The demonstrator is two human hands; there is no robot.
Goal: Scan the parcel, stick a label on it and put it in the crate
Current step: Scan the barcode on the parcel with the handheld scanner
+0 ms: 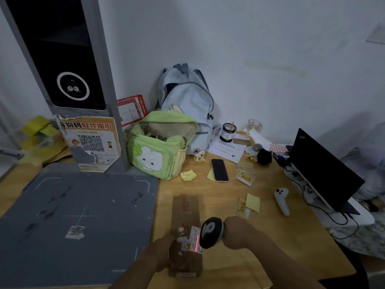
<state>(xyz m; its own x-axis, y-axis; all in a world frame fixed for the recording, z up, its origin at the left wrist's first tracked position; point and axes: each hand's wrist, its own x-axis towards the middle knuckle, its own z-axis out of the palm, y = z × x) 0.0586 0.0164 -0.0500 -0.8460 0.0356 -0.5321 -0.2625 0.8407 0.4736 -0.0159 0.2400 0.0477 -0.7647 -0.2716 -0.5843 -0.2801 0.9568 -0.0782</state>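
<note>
Left hand (164, 255) steadying parcel (185, 236) on desk (270, 243), right hand (237, 232) clamped on scanner (210, 232), red line across label (192, 239).

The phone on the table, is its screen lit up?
No, the phone lies flat on the wooden table with a dark, blank screen.

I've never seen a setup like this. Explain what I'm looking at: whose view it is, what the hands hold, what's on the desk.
This is one picture from a camera worn on a person's head, looking down at their own hands. The right hand holds a barcode scanner, its red line falling on the label of a brown parcel. The left hand steadies that parcel on the wooden desk. Also there: a grey scanning mat, a green bag, a phone, yellow labels and a laptop. No crate is visible.
</note>
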